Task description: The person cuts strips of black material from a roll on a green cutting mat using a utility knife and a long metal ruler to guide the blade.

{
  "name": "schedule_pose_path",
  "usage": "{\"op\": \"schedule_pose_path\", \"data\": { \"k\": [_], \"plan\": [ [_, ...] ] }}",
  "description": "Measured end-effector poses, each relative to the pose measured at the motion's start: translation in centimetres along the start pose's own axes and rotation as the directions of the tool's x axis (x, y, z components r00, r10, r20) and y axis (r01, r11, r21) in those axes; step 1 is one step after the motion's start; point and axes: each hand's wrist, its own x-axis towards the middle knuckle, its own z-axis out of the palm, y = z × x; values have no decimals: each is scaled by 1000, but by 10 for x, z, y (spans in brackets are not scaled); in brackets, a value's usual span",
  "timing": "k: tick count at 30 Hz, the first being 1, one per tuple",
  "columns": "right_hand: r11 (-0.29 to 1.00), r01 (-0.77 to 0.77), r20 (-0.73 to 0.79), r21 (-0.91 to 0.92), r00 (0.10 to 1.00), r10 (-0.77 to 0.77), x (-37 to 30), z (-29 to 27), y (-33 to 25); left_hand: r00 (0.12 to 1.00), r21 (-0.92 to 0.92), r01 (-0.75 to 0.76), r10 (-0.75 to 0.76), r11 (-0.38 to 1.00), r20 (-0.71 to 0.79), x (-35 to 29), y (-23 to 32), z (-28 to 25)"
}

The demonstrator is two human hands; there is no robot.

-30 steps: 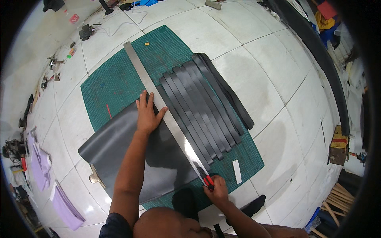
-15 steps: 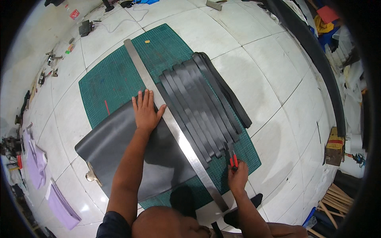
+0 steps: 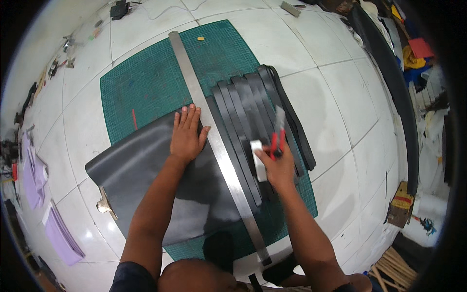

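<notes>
My left hand lies flat with fingers spread on a dark grey leather-like sheet, its fingertips and thumb by the edge of a long steel ruler. The ruler runs slantwise across a green cutting mat. Over several cut dark strips to the ruler's right, my right hand grips a red utility knife, its blade pointing away from me. A small white block is also at that hand's thumb; whether it is gripped or only touched is hard to tell.
A metal bulldog clip sits at the sheet's left edge. Folded lilac cloth lies on the tiled floor at left. A long dark roll, a yellow box and wooden sticks line the right side.
My right hand has moved away from me, from the strips' near ends to over their middle, with the knife. The white block now shows at its thumb. My left hand stays on the sheet.
</notes>
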Motion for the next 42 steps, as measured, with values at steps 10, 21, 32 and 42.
{"op": "schedule_pose_path", "data": {
  "k": [10, 21, 32, 42],
  "plan": [
    [990, 66, 91, -122, 994, -55, 115, 137, -53, 998, -79, 43, -38, 996, 54, 1, -1, -10],
    [999, 17, 171, -50, 985, -8, 124, 134, -49, 993, -122, 77, -66, 989, 96, 4, 3, -15],
    [998, 49, 187, -47, 981, -40, 125, 138, -42, 993, -130, 80, -67, 988, 101, 0, 2, -18],
    [980, -71, 229, 185, 973, 27, 79, 45, -62, 999, -30, 17, -16, 999, 47, 2, -5, -2]
  ]
}}
